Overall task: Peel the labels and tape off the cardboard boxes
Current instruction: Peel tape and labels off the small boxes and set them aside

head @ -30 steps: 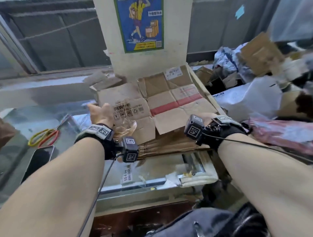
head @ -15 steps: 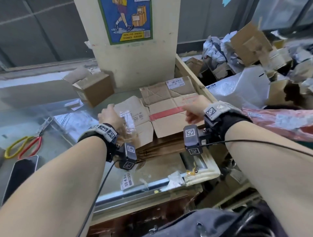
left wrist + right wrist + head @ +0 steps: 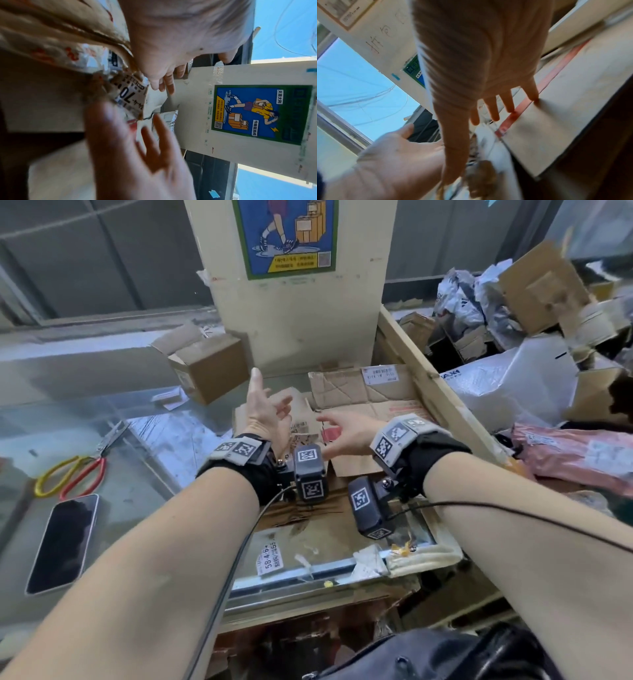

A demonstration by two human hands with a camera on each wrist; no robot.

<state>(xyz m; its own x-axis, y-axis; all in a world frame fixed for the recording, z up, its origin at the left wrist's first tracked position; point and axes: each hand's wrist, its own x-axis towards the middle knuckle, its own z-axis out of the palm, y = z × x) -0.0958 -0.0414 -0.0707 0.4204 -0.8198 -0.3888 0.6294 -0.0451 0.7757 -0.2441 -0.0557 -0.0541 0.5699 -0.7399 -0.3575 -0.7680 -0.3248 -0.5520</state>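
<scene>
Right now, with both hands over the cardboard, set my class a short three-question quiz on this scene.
1. True or false: the left hand grips the scissors.
2. Which lies nearest the phone? A) scissors B) poster C) small box
3. What colour is the tape stripe on the flattened cardboard by the right hand?

Key: 1 false, both hands are open and the scissors lie on the table; 2 A; 3 red.
</scene>
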